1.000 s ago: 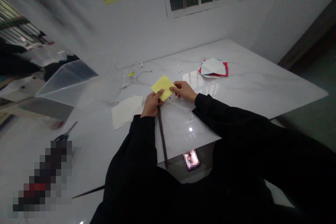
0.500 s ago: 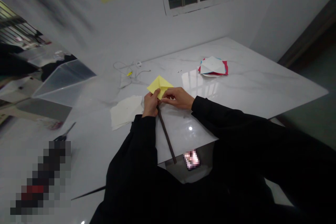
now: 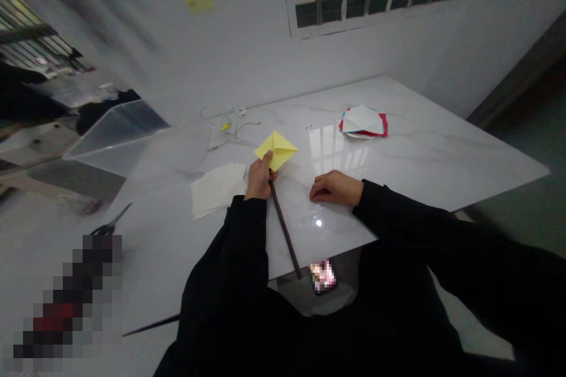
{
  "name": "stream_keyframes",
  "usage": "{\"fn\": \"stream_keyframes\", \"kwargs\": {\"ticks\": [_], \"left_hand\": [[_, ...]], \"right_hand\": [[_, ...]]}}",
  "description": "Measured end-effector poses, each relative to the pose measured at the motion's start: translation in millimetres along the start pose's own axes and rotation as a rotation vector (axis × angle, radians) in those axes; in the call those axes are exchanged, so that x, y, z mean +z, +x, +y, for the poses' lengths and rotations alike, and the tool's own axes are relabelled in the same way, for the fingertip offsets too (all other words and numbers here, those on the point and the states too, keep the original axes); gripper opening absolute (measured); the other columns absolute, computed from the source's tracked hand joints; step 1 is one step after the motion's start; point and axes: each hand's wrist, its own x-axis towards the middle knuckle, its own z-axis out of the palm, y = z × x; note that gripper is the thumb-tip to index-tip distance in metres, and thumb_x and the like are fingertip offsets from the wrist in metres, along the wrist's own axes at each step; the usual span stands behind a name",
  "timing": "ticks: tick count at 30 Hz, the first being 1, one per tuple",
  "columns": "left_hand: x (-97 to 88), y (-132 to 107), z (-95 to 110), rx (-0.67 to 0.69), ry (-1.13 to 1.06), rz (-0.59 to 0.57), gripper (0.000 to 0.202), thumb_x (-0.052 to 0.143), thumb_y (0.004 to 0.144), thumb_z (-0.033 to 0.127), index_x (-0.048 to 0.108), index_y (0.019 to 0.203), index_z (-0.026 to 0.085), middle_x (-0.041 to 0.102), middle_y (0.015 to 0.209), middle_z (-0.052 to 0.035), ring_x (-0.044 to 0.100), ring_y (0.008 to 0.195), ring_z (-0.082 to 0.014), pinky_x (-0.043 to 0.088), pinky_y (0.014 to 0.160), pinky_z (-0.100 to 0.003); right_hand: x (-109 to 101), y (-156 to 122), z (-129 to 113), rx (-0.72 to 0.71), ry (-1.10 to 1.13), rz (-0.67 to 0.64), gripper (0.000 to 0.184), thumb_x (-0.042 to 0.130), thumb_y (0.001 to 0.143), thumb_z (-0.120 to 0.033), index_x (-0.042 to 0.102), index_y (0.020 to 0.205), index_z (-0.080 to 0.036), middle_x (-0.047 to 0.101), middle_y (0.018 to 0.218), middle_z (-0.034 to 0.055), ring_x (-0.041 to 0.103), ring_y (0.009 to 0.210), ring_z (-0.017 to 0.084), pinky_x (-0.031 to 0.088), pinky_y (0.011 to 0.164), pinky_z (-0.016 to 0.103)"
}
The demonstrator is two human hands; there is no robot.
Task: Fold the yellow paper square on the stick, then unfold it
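Paper diamond (image 3: pixel 276 150), yellow and creased, in left hand (image 3: pixel 259 178)

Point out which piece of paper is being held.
The folded yellow paper, held in the left hand; the cream sheets and the coloured pile lie on the table.

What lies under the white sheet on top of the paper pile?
Under the white sheet, red paper shows along the edges, with a thin blue edge. The middle of the pile is covered, so how many sheets lie there cannot be seen.
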Motion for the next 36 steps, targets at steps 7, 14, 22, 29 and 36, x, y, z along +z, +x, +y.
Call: {"fn": "stream_keyframes", "kwargs": {"ticks": [7, 14, 22, 29, 36], "left_hand": [[-2.7, 1, 0, -0.005, -0.053, -0.043, 0.035, 0.078, 0.091, 0.030, 0.052, 0.071, 0.018, 0.045, 0.057, 0.0055, 0.034, 0.043, -0.0047, 0.021, 0.037, -0.016], [-3.9, 2, 1, -0.045, -0.104, -0.035, 0.035, 0.077, 0.094, 0.037, 0.053, 0.076, 0.018, 0.048, 0.061, 0.0044, 0.036, 0.045, -0.0052, 0.023, 0.037, -0.016], [-3.2, -1, 1, -0.035, -0.111, -0.029, 0.038, 0.082, 0.090, 0.036, 0.053, 0.073, 0.018, 0.047, 0.060, 0.0047, 0.035, 0.045, -0.0049, 0.022, 0.036, -0.016], [-3.8, 0, 0, -0.009, -0.084, -0.042, 0.047, 0.087, 0.084, 0.046, 0.052, 0.071, 0.017, 0.048, 0.061, 0.0047, 0.036, 0.047, -0.0045, 0.023, 0.037, -0.016], [-4.4, 1, 0, -0.014, -0.107, -0.029, 0.044, 0.087, 0.084, 0.042, 0.053, 0.072, 0.017, 0.047, 0.061, 0.0049, 0.037, 0.047, -0.0052, 0.022, 0.037, -0.017]], "right_hand": [[-11, -28, 14, 0.167, 0.123, 0.211, 0.029, 0.065, 0.100, -0.042, 0.084, 0.102, -0.021, 0.078, 0.094, 0.0093, 0.070, 0.081, 0.020, 0.054, 0.080, 0.034], [-17, -56, 12, 0.265, 0.129, 0.109, 0.032, 0.082, 0.086, -0.047, 0.084, 0.103, -0.019, 0.076, 0.086, 0.0065, 0.064, 0.071, 0.016, 0.052, 0.070, 0.030], [1, -77, -6, 0.171, -0.046, 0.042, 0.009, 0.077, 0.093, -0.027, 0.084, 0.098, -0.023, 0.076, 0.090, 0.0065, 0.067, 0.073, 0.016, 0.052, 0.072, 0.029], [-12, -45, 13, 0.232, -0.231, 0.113, 0.009, 0.071, 0.094, -0.018, 0.080, 0.096, -0.019, 0.078, 0.089, 0.0049, 0.068, 0.074, 0.016, 0.049, 0.076, 0.028], [-50, 34, 55, 0.364, -0.653, 0.085, 0.025, 0.054, 0.104, -0.018, 0.077, 0.114, -0.012, 0.079, 0.113, 0.0147, 0.072, 0.105, 0.026, 0.046, 0.088, 0.032]]}}
